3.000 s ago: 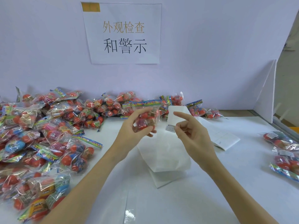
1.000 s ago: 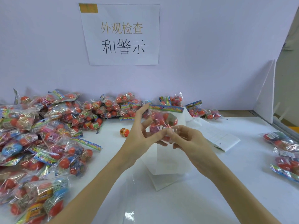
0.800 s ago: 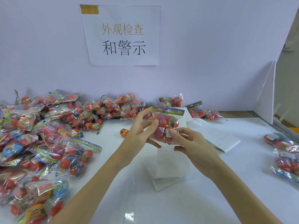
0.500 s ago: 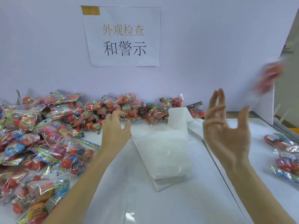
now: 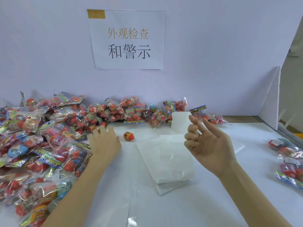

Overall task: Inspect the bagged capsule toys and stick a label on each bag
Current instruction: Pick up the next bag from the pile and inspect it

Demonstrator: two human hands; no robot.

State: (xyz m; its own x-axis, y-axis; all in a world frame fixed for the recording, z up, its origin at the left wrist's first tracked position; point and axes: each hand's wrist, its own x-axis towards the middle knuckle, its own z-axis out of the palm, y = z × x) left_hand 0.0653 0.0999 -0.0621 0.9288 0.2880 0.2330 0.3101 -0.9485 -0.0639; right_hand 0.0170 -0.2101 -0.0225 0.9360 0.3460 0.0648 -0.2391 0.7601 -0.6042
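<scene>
A big heap of clear bags of red and blue capsule toys (image 5: pixel 41 141) covers the table's left side and runs along the back wall. My left hand (image 5: pixel 105 141) lies palm down at the heap's right edge, fingers relaxed, holding nothing. My right hand (image 5: pixel 208 145) hovers palm up above the white label backing sheets (image 5: pixel 165 159), fingers loosely bent and empty. One loose orange capsule (image 5: pixel 128 136) sits on the table between my hands. Labelled bags (image 5: pixel 288 159) lie at the far right.
The white table (image 5: pixel 164 208) shows bare surface in front. A printed paper sign (image 5: pixel 127 40) hangs on the back wall. A white foam divider (image 5: pixel 270 99) stands at the right, with the table's edge beyond it.
Both hands held a bag and pressed a label on it; the right hand then tossed the bag to the right. The left hand went to the heap, and the right hand came back lower.
</scene>
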